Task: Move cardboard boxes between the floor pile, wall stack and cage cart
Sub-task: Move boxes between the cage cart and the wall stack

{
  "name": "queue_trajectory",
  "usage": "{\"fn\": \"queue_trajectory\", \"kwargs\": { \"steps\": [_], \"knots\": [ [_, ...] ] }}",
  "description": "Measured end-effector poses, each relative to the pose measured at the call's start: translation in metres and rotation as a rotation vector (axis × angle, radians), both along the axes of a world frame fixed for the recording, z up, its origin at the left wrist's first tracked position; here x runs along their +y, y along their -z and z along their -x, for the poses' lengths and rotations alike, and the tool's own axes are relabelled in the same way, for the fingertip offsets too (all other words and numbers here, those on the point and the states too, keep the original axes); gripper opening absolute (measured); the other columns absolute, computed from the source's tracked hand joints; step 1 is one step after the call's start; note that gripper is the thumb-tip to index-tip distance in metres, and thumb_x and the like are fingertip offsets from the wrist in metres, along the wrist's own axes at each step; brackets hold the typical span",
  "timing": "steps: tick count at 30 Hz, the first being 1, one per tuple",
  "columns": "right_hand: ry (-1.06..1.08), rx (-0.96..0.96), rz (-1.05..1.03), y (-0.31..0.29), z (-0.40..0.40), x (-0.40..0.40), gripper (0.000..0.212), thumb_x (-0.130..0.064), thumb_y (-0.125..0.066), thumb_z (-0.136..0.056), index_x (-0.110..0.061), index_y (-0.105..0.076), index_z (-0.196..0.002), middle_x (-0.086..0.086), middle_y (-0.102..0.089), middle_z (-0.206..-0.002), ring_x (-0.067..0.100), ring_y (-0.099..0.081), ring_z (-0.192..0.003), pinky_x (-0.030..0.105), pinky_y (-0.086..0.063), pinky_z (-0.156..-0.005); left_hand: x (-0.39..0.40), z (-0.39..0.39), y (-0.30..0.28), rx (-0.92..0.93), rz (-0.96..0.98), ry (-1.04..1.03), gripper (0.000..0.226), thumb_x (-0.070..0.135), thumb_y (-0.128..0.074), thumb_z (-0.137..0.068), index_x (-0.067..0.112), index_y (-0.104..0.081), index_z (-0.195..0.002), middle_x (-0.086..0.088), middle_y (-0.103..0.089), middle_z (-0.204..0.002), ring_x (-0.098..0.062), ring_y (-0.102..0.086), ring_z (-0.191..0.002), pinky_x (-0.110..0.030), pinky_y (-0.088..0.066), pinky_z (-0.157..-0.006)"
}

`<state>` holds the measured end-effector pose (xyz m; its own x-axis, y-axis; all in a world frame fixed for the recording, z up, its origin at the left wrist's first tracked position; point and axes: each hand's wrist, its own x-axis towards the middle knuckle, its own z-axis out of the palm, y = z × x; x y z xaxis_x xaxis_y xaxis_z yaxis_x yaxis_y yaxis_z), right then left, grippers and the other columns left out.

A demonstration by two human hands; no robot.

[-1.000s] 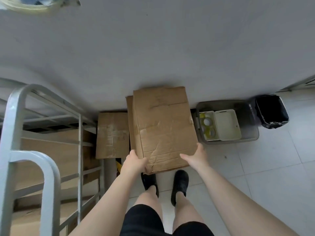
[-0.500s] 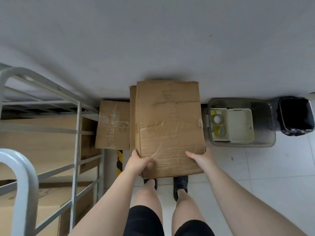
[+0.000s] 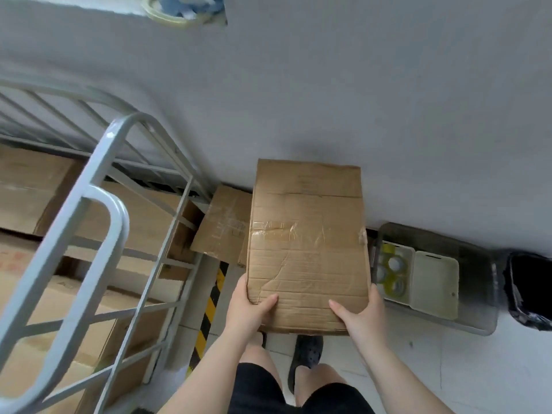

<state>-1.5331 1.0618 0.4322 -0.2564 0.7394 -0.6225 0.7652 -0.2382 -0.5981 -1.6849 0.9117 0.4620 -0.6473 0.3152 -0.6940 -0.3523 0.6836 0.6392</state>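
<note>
Two hands grip one cardboard box (image 3: 307,243) by its near corners: the left hand (image 3: 248,309) curls round the left corner, thumb on top, and the right hand (image 3: 361,312) clasps the right corner likewise. It is held above the floor, far end at the wall (image 3: 328,85). Left stands the cage cart (image 3: 98,234), boxes inside. Beyond, another box (image 3: 224,222) leans; right, a grey bin (image 3: 466,282) with tape rolls. No print is readable.
</note>
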Motion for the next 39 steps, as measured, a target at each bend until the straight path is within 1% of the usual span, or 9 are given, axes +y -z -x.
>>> {"fn": "queue_trajectory", "kwargs": {
  "steps": [4, 8, 13, 15, 17, 23, 28, 33, 39],
  "knots": [
    [-0.122, 0.130, -0.131, -0.038, 0.001, -0.001, 0.101, -0.038, -0.083, -0.067, -0.018, -0.025, -0.147, 0.005, -0.037, -0.147, 0.026, -0.038, -0.133, 0.049, -0.036, -0.108, -0.017, -0.018, -0.044, 0.102, -0.099, -0.139, 0.058, 0.021, -0.074, -0.079, 0.037, -0.036, -0.120, 0.019, -0.050, -0.106, -0.009, -0.049, -0.106, -0.035, -0.047, -0.095],
    [-0.143, 0.261, -0.222, -0.074, 0.005, -0.010, 0.099, -0.035, -0.085, -0.064, -0.019, -0.029, -0.144, 0.005, -0.042, -0.139, 0.025, -0.043, -0.128, 0.049, -0.039, -0.106, -0.036, -0.034, -0.085, 0.211, -0.203, -0.251, 0.059, 0.020, -0.074, -0.079, 0.038, -0.037, -0.120, 0.024, -0.051, -0.106, -0.002, -0.052, -0.103, -0.019, -0.044, -0.083],
    [-0.146, 0.407, -0.246, -0.104, 0.014, -0.033, 0.096, -0.034, -0.088, -0.058, -0.019, -0.037, -0.138, 0.006, -0.050, -0.134, 0.027, -0.049, -0.123, 0.049, -0.039, -0.106, -0.069, -0.043, -0.124, 0.358, -0.239, -0.350, 0.068, 0.036, -0.077, -0.070, 0.038, -0.041, -0.128, 0.011, -0.055, -0.124, -0.010, -0.053, -0.115, -0.038, -0.046, -0.100],
    [-0.177, 0.482, -0.246, -0.115, 0.028, -0.046, 0.098, -0.034, -0.088, -0.058, -0.018, -0.036, -0.139, 0.006, -0.050, -0.136, 0.027, -0.049, -0.125, 0.048, -0.038, -0.107, -0.085, -0.039, -0.141, 0.425, -0.243, -0.397, 0.077, 0.045, -0.074, -0.064, 0.033, -0.043, -0.132, 0.009, -0.055, -0.128, -0.012, -0.052, -0.118, -0.042, -0.045, -0.103],
    [-0.221, 0.551, -0.249, -0.128, 0.044, -0.061, 0.099, -0.033, -0.088, -0.059, -0.018, -0.035, -0.141, 0.006, -0.049, -0.137, 0.026, -0.048, -0.126, 0.048, -0.037, -0.108, -0.103, -0.035, -0.157, 0.494, -0.240, -0.439, 0.078, 0.042, -0.075, -0.067, 0.032, -0.040, -0.136, 0.007, -0.053, -0.129, -0.014, -0.051, -0.119, -0.044, -0.044, -0.103],
    [-0.313, 0.755, -0.207, -0.176, 0.082, -0.123, 0.087, -0.026, -0.086, -0.065, -0.025, -0.039, -0.138, -0.001, -0.050, -0.133, 0.020, -0.049, -0.123, 0.044, -0.039, -0.107, -0.165, -0.025, -0.203, 0.663, -0.261, -0.554, 0.071, 0.025, -0.073, -0.079, 0.030, -0.035, -0.140, 0.010, -0.048, -0.125, -0.013, -0.046, -0.119, -0.035, -0.043, -0.102],
    [-0.400, 0.871, -0.152, -0.217, 0.107, -0.182, 0.088, -0.027, -0.082, -0.071, -0.029, -0.031, -0.143, -0.007, -0.045, -0.136, 0.014, -0.044, -0.126, 0.037, -0.037, -0.107, -0.226, -0.011, -0.231, 0.736, -0.311, -0.654, 0.069, 0.022, -0.074, -0.078, 0.028, -0.041, -0.138, 0.008, -0.054, -0.127, -0.016, -0.052, -0.117, -0.040, -0.047, -0.100],
    [-0.486, 0.946, -0.140, -0.242, 0.146, -0.226, 0.088, -0.031, -0.082, -0.070, -0.033, -0.031, -0.141, -0.010, -0.044, -0.135, 0.013, -0.044, -0.125, 0.041, -0.040, -0.107, -0.271, 0.014, -0.248, 0.809, -0.388, -0.759, 0.058, 0.016, -0.076, -0.077, 0.028, -0.050, -0.127, 0.008, -0.061, -0.118, -0.015, -0.058, -0.111, -0.043, -0.050, -0.097],
    [-0.604, 0.994, -0.178, -0.265, 0.218, -0.250, 0.085, -0.026, -0.081, -0.071, -0.027, -0.033, -0.141, -0.009, -0.042, -0.132, 0.007, -0.043, -0.120, 0.027, -0.038, -0.102, -0.299, 0.063, -0.257, 0.814, -0.435, -0.869, 0.059, 0.018, -0.076, -0.075, 0.022, -0.050, -0.128, 0.006, -0.065, -0.116, -0.015, -0.061, -0.110, -0.043, -0.050, -0.097]
  ]
}}
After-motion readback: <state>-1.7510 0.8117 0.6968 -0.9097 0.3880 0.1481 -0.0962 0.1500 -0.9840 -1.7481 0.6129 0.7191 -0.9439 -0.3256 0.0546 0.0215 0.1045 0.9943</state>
